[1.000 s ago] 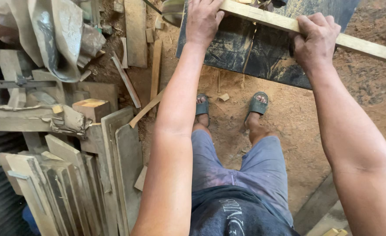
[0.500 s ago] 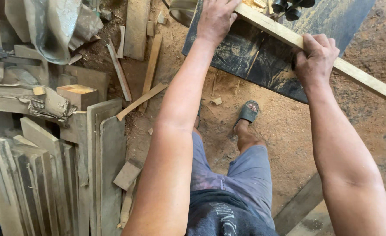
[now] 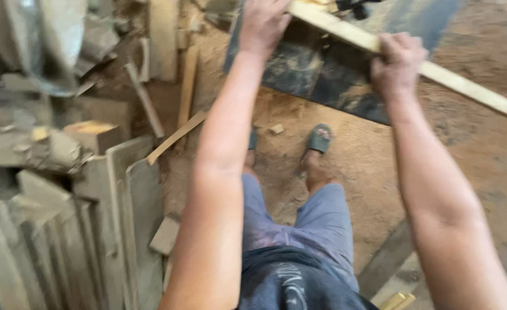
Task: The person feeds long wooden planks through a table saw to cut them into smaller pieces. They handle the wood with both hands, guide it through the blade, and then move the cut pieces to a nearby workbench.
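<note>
A long pale wooden strip runs from the top centre down to the right edge, lying across a dark machine table. My left hand presses on the strip's upper end at the top of the view. Further down the same strip, my right hand is wrapped around it. Both arms reach forward over my legs, and my feet in grey sandals stand on the sawdust floor below the table.
Dusty wooden boards lean in a stack at the left. Loose offcuts and sticks lie on the sawdust-covered ground. A grey tarp hangs at the top left. More timber lies at the lower right.
The view has shifted and blurred with head movement. Both hands stay on the strip, which has slid slightly along the dark table. My left foot is in view again beside the right.
</note>
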